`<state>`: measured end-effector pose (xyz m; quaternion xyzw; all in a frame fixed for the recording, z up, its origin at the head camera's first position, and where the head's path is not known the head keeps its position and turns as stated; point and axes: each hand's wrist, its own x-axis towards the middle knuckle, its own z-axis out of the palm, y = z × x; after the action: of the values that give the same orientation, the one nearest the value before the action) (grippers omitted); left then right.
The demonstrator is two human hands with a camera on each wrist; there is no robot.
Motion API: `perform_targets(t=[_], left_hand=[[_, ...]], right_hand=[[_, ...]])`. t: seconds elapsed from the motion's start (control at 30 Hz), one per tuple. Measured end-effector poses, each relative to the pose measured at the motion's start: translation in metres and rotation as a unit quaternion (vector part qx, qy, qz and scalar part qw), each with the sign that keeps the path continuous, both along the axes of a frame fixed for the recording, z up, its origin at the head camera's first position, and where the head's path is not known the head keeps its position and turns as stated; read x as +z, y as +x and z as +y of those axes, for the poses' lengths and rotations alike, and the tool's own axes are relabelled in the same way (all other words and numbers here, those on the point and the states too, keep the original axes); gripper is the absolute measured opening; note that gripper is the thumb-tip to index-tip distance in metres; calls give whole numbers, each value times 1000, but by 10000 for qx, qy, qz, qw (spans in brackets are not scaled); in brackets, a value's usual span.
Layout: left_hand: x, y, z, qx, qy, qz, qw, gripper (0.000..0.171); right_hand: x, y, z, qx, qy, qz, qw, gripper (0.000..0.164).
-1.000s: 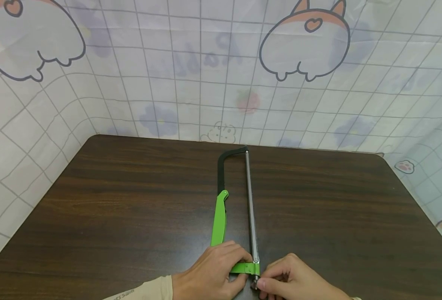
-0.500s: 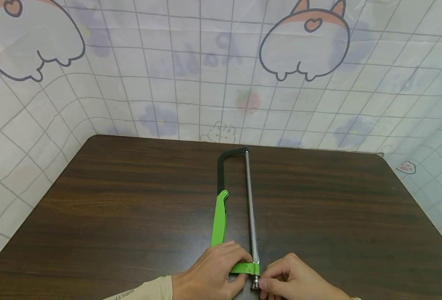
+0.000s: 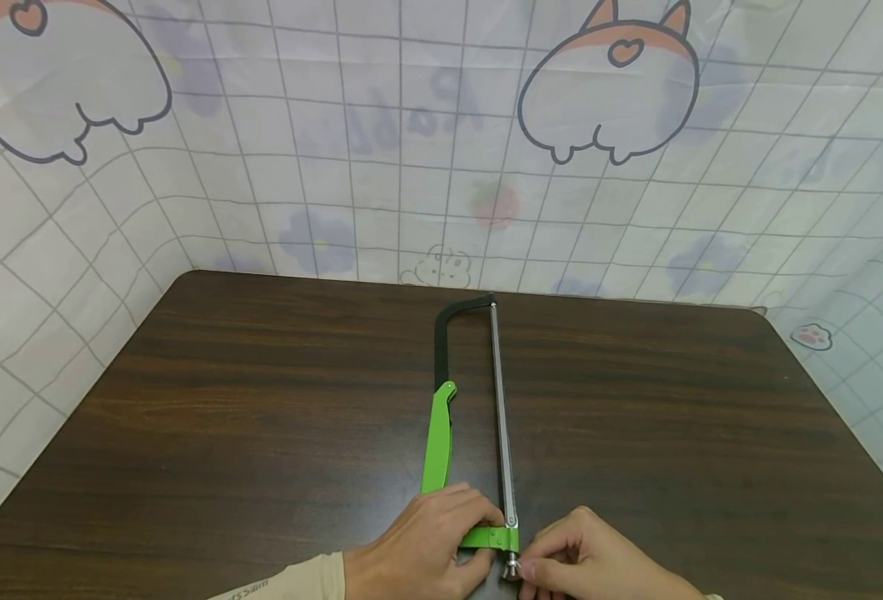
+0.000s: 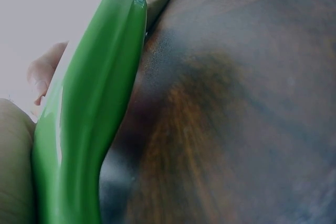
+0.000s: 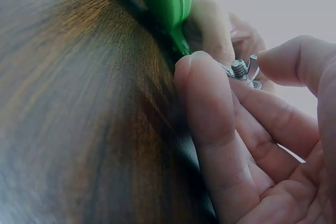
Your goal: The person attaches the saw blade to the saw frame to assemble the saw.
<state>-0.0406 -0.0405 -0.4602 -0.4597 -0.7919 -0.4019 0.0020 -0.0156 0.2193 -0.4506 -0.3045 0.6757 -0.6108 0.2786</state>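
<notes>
Left sleeve (image 3: 310,577): beige, dark lettering (image 3: 246,589) along forearm
Right sleeve (image 3: 713,597): pale edge visible
Left hand (image 3: 430,546): bare
Right hand (image 3: 591,560): bare

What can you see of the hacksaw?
The hacksaw lies on the dark table: black bent frame at the far end, glossy green body nearer, and a straight, silvery, metal-looking blade along its right side; teeth can't be made out. The left hand grips its green near end; the right hand touches its wing nut.

Creased, grey-gridded white sheeting (image 3: 381,183) printed with cartoon animals (image 3: 610,100) is enclosing a dark brown wood-grain table (image 3: 636,400) on three sides, forming a screened-off nook; whether home or workshop is not showing.
</notes>
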Motion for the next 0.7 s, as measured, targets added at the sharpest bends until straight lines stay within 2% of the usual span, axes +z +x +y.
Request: perform_targets(t=[0.27,0.7], left_hand=[[0,0,0,0,2,-53,10000,17],[-1,0,1,51,26,166,9998,18]], right_hand=[[-1,0,0,-15,-57,59,10000,25],[0,0,1,2,-29,-82,10000,23]])
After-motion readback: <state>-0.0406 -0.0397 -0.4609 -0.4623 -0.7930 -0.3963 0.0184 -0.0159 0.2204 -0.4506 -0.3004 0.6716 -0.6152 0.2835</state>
